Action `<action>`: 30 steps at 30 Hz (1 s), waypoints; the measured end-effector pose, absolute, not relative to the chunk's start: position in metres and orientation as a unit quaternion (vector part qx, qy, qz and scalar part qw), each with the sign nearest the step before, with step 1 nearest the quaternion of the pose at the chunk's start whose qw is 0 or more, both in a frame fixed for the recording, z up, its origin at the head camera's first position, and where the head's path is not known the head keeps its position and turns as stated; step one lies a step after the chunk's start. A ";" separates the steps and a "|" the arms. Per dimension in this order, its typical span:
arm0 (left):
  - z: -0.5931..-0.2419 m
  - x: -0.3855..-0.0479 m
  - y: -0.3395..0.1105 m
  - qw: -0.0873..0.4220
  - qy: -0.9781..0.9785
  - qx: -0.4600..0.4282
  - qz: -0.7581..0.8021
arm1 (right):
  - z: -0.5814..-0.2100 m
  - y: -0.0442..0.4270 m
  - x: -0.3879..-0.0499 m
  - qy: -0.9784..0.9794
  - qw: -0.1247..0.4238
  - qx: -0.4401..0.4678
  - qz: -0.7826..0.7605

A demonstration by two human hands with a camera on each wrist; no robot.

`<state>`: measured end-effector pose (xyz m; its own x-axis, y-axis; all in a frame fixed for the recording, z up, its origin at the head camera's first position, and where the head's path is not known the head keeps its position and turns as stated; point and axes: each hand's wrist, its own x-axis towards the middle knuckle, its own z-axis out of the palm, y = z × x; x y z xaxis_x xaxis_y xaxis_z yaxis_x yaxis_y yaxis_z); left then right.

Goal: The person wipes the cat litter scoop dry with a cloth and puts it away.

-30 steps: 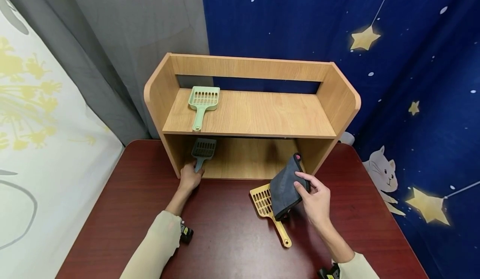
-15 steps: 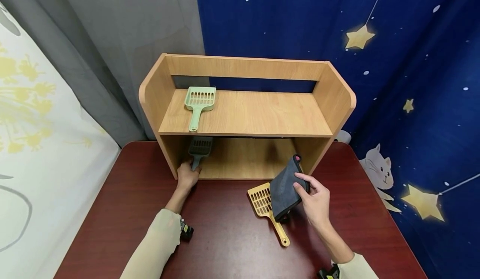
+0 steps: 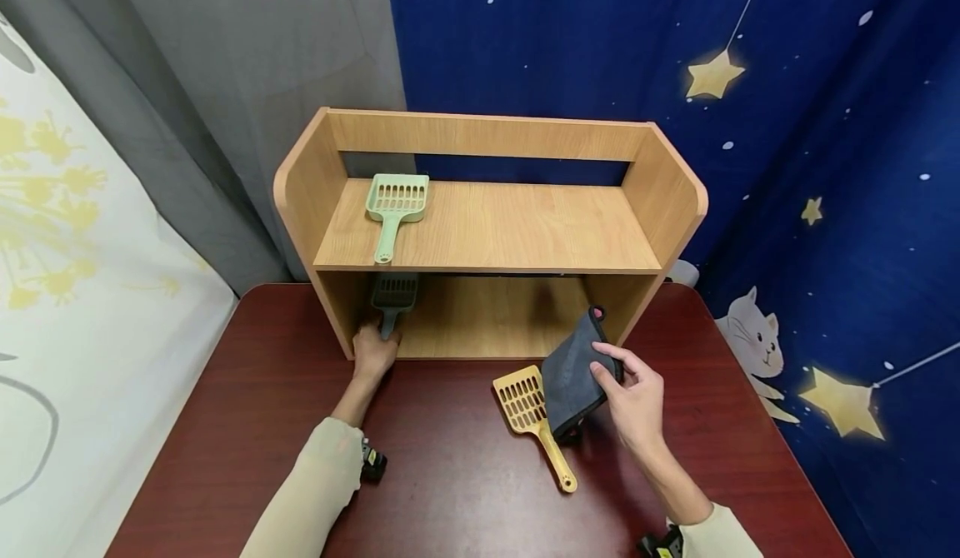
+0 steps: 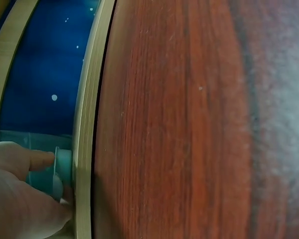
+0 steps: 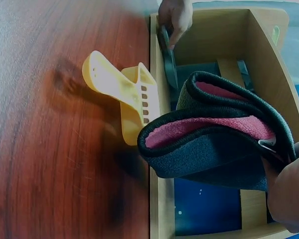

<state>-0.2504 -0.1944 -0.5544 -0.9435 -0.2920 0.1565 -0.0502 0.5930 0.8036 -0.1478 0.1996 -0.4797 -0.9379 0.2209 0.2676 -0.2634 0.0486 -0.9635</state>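
Observation:
At the left end of the lower shelf, my left hand (image 3: 373, 351) grips the handle of a blue-grey litter scoop (image 3: 394, 293). The upper shelf board hides the far edge of its slotted head. In the left wrist view, that hand (image 4: 20, 199) is around the scoop handle (image 4: 64, 167). My right hand (image 3: 637, 400) pinches a folded dark grey cloth (image 3: 573, 379) between thumb and fingers, above the table. Pink lining and black edging show on the cloth (image 5: 214, 142) in the right wrist view. Partly behind it, a yellow litter scoop (image 3: 525, 400) lies on the table.
A two-level wooden shelf (image 3: 487, 268) stands at the back of the dark red table (image 3: 450, 475). On its upper level, to the left, lies a light green litter scoop (image 3: 396, 201). Grey and blue curtains (image 3: 540, 33) hang behind.
My left hand has pushed the blue-grey scoop slightly deeper into the lower shelf. The right hand and the cloth have barely moved. The head view has shifted a little.

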 end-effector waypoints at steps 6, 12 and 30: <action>-0.553 -0.240 -0.190 0.191 -0.887 0.073 -0.414 | -0.473 0.206 -0.151 -0.715 0.173 0.034 0.677; -0.542 -0.225 -0.176 0.177 -0.912 0.045 -0.368 | -0.467 0.217 -0.155 -0.740 0.166 0.056 0.650; -0.524 -0.164 -0.081 0.089 -0.927 -0.038 -0.362 | -0.446 0.247 -0.159 -0.814 0.177 0.063 0.549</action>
<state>-0.1645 -0.0814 -0.5235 -0.9813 0.0064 0.1922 0.1350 0.7347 0.6648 -0.1588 0.2467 -0.4463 -0.9296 0.0914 0.3571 -0.2969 0.3887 -0.8722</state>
